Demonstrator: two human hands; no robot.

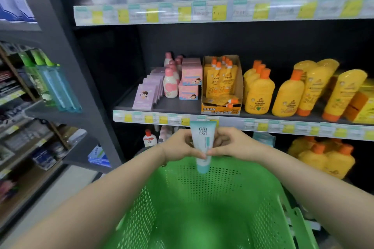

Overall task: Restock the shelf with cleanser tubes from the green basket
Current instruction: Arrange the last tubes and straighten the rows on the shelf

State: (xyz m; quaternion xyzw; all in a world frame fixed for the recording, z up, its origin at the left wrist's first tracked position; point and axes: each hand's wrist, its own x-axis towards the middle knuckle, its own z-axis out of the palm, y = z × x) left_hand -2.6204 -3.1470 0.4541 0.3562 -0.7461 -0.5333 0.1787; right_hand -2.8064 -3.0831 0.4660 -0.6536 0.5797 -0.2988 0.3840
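Observation:
A white and teal cleanser tube stands upright in the air, cap end down, just above the far rim of the green basket. My left hand and my right hand both pinch it, one from each side, fingertips meeting near its lower half. The tube is level with the price strip of the middle shelf. Inside the basket I see only perforated green walls, blurred at the bottom. More tubes stand in a row on the top shelf.
The middle shelf holds purple sachets, pink bottles and boxes, a carton of yellow pouches and yellow bottles; its left end is bare. More yellow bottles stand below. A side rack stands left.

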